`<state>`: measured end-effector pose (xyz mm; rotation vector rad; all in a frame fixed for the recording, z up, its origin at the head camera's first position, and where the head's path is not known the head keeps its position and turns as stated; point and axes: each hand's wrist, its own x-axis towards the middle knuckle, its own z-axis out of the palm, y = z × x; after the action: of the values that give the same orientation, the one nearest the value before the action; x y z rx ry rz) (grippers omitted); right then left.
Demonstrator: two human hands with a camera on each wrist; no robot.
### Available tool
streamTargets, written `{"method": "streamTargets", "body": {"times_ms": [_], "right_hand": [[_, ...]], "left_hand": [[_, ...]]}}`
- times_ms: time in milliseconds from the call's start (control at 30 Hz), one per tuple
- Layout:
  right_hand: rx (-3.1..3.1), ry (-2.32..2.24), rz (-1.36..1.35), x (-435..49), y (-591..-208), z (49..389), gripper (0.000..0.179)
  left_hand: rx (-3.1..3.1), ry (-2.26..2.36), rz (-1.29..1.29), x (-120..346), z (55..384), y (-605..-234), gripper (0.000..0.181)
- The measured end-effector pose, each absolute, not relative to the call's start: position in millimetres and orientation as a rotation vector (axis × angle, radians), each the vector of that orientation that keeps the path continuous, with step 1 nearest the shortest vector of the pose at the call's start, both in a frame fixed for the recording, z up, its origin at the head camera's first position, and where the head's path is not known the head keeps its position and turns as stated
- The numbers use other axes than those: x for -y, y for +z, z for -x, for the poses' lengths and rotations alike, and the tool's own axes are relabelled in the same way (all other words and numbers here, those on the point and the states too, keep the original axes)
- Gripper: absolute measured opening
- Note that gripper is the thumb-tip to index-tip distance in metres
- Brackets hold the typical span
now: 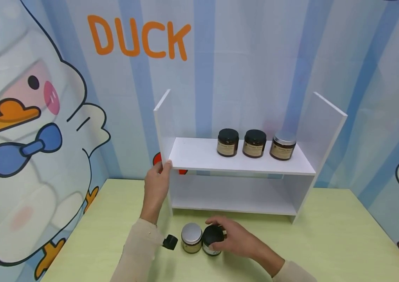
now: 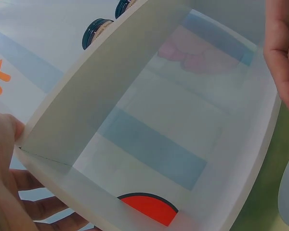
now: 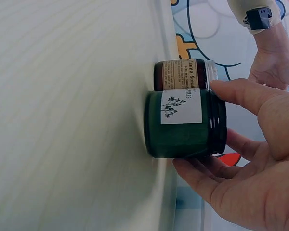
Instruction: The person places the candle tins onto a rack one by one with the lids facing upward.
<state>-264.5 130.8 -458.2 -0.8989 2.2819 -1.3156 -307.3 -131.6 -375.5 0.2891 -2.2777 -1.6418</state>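
Note:
My left hand [image 1: 157, 184] holds the left side panel of a white two-tier shelf [image 1: 234, 196], thumb at the front edge. In the left wrist view its fingers [image 2: 43, 207] lie along the panel's outer side. My right hand [image 1: 236, 237] grips a dark green candle jar [image 3: 178, 132] with a black lid and white label, standing on the table; thumb and fingers are on either side near the lid. Close beside it on the left stands an amber candle jar [image 1: 191, 238] with a silver lid and tan label.
On the upper shelf stand two black-lidded jars [image 1: 228, 143] [image 1: 254, 143] and a silver-lidded jar [image 1: 283, 145] near the right panel [image 1: 320, 129]. The shelf stands on a pale yellow-green table [image 1: 340, 235] before a duck-print curtain [image 1: 248, 58].

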Motion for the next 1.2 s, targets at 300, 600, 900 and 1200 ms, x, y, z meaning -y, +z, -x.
{"method": "streamTargets", "body": {"times_ms": [300,600,900,1200], "right_hand": [[-2.290,-1.317,0.849,-131.0,-460.7,264.8,0.055],[-2.351,-1.279,0.833,-135.7,-465.6,269.9,0.054],[-2.315,-1.315,0.785,-136.9,-463.6,269.2,0.058],[-2.322,-1.308,0.823,-139.8,-467.6,272.0,0.054]], "left_hand": [[2.276,-1.625,-0.278,131.5,307.9,-373.9,0.058],[2.277,-1.632,-0.286,129.6,307.7,-375.1,0.058],[2.280,-1.647,-0.289,130.4,305.5,-373.5,0.060],[2.277,-1.635,-0.280,130.6,306.1,-374.7,0.059]]}}
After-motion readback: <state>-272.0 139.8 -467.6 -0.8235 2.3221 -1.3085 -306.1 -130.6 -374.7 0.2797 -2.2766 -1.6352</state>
